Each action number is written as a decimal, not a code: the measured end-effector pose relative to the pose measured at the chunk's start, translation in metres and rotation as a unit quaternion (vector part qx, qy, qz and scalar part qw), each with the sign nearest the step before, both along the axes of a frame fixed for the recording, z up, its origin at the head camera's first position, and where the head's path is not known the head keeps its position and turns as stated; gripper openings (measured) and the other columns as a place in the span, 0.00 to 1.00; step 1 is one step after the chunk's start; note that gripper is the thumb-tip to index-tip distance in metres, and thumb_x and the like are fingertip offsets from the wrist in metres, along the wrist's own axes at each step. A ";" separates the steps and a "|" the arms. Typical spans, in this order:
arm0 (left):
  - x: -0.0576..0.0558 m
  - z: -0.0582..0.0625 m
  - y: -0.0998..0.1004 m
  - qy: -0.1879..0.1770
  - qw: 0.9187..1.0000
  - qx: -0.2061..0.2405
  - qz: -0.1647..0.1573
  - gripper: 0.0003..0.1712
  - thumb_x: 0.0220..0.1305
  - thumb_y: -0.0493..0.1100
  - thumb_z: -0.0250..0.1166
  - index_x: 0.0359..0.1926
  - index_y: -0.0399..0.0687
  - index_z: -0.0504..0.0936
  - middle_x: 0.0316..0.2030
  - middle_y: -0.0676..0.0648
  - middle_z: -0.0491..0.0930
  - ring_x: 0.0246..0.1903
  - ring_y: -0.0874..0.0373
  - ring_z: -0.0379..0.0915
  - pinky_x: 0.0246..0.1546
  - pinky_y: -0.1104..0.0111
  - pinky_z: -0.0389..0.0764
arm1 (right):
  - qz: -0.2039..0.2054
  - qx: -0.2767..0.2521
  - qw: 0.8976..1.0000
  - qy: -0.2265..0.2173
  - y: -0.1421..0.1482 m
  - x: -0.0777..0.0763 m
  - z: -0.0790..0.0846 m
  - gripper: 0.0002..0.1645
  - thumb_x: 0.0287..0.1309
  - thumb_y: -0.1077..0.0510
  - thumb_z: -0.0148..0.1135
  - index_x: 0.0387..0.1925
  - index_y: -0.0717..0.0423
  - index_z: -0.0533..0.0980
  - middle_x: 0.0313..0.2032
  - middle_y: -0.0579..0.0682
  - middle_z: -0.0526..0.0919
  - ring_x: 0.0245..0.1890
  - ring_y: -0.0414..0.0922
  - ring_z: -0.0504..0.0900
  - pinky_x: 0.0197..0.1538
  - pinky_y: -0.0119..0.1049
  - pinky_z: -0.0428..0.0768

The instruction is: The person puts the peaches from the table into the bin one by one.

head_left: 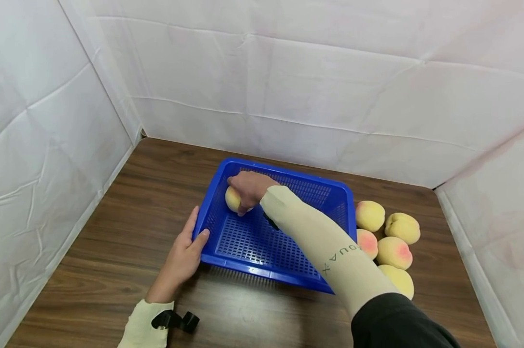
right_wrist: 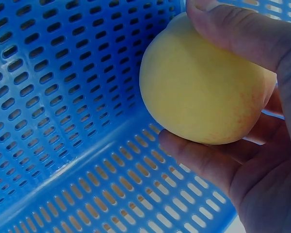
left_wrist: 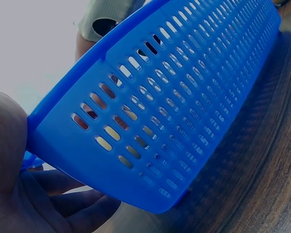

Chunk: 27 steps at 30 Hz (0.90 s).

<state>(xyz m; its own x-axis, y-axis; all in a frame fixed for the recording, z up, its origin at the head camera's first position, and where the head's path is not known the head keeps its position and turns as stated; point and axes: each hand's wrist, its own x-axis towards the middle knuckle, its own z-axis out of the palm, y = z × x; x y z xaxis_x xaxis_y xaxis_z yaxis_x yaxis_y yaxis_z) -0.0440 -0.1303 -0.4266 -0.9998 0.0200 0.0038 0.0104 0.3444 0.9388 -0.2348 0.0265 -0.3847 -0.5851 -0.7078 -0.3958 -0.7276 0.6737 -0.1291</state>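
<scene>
My right hand reaches down into a blue plastic basket and holds a yellow peach near its left end. In the right wrist view, thumb and fingers curl round the peach, close to the slotted wall and floor. At the basket's left side, my left hand grips the rim with the thumb on top. From the left wrist view, that hand has its thumb on one side of the rim and the fingers beneath. The basket's front edge looks slightly raised over its shadow.
Several peaches with pink blushes lie grouped on the wooden table, just right of the basket. White cloth walls stand behind and on both sides. A black strap sits on the left wrist.
</scene>
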 end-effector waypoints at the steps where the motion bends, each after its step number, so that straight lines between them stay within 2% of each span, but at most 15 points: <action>1: 0.000 0.000 0.000 -0.001 1.000 -0.002 0.001 0.35 0.75 0.42 0.47 0.75 0.46 0.41 0.72 0.37 0.48 0.68 0.45 0.47 0.67 0.46 0.50 | -0.001 0.000 1.000 0.001 0.000 0.000 -0.001 0.38 0.39 0.45 0.79 0.52 0.52 0.72 0.37 0.45 0.77 0.37 0.42 0.75 0.43 0.38 0.78; 13: 0.000 0.002 0.001 -0.008 1.000 -0.011 0.010 0.35 0.75 0.42 0.47 0.76 0.47 0.41 0.72 0.37 0.48 0.68 0.44 0.47 0.67 0.45 0.51 | -0.015 0.004 1.000 -0.005 0.001 0.000 -0.004 0.39 0.39 0.45 0.79 0.52 0.51 0.71 0.38 0.45 0.76 0.37 0.42 0.75 0.45 0.39 0.77; 27: -0.003 0.003 0.001 -0.007 1.000 -0.004 0.010 0.35 0.75 0.41 0.47 0.76 0.48 0.43 0.70 0.35 0.52 0.67 0.43 0.51 0.66 0.44 0.52 | -0.011 0.022 1.000 -0.004 0.005 0.002 -0.007 0.45 0.41 0.46 0.77 0.61 0.50 0.66 0.46 0.48 0.77 0.44 0.43 0.75 0.51 0.41 0.76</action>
